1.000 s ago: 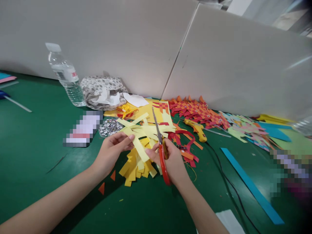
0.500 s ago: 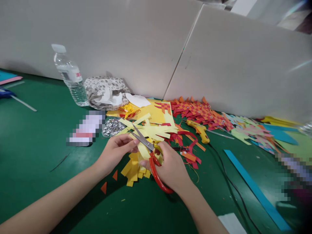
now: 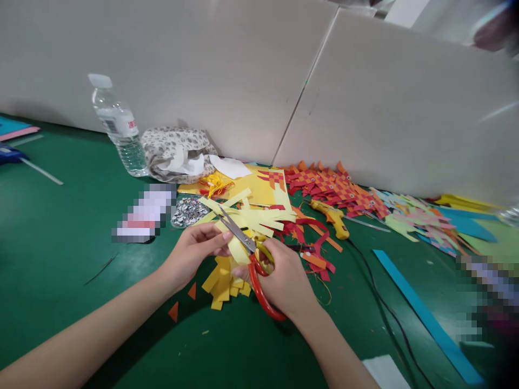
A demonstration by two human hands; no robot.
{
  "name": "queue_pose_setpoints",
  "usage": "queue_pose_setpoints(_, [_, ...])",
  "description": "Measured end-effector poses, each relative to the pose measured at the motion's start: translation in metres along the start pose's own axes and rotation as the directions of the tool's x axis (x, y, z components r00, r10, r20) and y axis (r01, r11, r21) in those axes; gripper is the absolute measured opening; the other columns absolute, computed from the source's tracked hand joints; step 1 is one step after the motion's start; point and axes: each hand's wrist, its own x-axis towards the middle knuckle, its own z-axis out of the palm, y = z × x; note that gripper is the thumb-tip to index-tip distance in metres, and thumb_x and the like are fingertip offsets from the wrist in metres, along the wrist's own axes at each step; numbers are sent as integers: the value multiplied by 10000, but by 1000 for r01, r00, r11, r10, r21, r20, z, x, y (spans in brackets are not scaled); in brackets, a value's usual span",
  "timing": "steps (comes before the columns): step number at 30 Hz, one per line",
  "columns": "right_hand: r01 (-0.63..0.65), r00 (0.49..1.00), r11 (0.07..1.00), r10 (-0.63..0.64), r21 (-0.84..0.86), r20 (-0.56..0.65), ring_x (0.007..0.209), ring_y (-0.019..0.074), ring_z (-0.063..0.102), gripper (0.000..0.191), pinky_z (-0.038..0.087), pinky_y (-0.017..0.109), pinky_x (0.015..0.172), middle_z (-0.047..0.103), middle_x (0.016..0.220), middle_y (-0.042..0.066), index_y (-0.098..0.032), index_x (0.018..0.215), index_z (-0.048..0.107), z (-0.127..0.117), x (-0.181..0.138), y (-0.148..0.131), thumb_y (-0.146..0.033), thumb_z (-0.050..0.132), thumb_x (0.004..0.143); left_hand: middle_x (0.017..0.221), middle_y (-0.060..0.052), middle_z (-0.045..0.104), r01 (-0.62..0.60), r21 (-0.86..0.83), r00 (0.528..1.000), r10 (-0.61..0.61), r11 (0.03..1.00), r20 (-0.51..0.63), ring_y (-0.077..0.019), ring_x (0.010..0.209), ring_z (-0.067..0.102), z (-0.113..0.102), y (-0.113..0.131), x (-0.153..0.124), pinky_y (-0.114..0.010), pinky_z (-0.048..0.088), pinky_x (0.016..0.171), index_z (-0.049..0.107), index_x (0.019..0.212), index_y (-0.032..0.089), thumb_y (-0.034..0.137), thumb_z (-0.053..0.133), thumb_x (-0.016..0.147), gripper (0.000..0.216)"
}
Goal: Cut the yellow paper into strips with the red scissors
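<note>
My right hand (image 3: 286,278) is closed round the red handles of a pair of scissors (image 3: 253,260), whose blades point up and left over a pale yellow paper strip (image 3: 236,246). My left hand (image 3: 194,253) pinches that strip at its left end, close to the blade tips. Under both hands lies a heap of pale yellow strips (image 3: 251,217) and darker yellow strips (image 3: 222,281) on the green table (image 3: 60,227).
A water bottle (image 3: 119,129) and a patterned cloth pouch (image 3: 174,148) stand near the white back wall. Woven red-orange paper fish (image 3: 332,186), a yellow glue gun (image 3: 330,216) with black cord, pastel woven fish (image 3: 417,221) and a blue strip (image 3: 421,310) lie to the right. Googly eyes (image 3: 187,209) lie left.
The scissors swung from pointing straight up to pointing up-left across the pale yellow strip held by my left hand. Between the last two frames almost nothing moved.
</note>
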Motion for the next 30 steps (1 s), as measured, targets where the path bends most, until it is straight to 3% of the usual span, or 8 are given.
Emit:
queue_pose_setpoints(10, [53, 997, 997, -49, 54, -67, 502, 92, 333, 429, 290, 224, 491, 395, 555, -50, -211, 562, 305, 3, 1, 1, -441, 658, 644, 602, 18, 649, 20, 38, 1000, -19, 999, -12, -53, 545, 561, 1, -1, -1, -141, 446, 555, 680, 683, 157, 262, 685, 740, 120])
queue_pose_setpoints(14, [-73, 996, 973, 84, 220, -39, 495, 85, 317, 381, 279, 209, 458, 364, 531, -64, -205, 559, 365, -1, 1, 2, -404, 682, 629, 589, 26, 636, 45, 64, 997, -40, 997, -69, -54, 551, 567, 1, -3, 0, -140, 447, 561, 657, 649, 160, 284, 704, 718, 149])
queue_pose_setpoints(17, [-232, 972, 866, 219, 443, 79, 494, 86, 373, 309, 321, 207, 454, 417, 549, -67, -203, 640, 446, -1, 3, 4, -347, 716, 605, 606, 22, 638, 75, 78, 991, -65, 994, -120, -67, 573, 581, 2, -4, 2, -155, 460, 577, 646, 651, 160, 307, 716, 698, 170])
queue_pose_setpoints(20, [-306, 952, 669, 205, 677, 228, 578, 106, 502, 363, 423, 229, 554, 530, 660, -42, -203, 697, 444, 1, 5, 4, -276, 764, 543, 597, 19, 637, 96, 80, 985, -84, 992, -151, -71, 566, 580, 2, -4, 3, -155, 458, 565, 641, 650, 158, 318, 728, 679, 185])
queue_pose_setpoints(23, [-353, 935, 528, 180, 772, 304, 592, 96, 513, 404, 439, 236, 595, 529, 661, -54, -202, 686, 412, 3, 5, 1, -261, 775, 520, 600, 12, 646, 104, 88, 983, -89, 991, -162, -74, 572, 587, 3, -3, 3, -152, 459, 565, 635, 636, 157, 324, 726, 678, 194])
queue_pose_setpoints(30, [-363, 932, 535, 229, 763, 282, 554, 90, 505, 358, 428, 243, 569, 523, 628, -56, -193, 687, 434, 5, 6, -1, -265, 746, 528, 607, 3, 648, 97, 117, 982, -75, 988, -175, -96, 589, 607, 0, -5, 3, -181, 475, 585, 630, 646, 158, 322, 709, 696, 189])
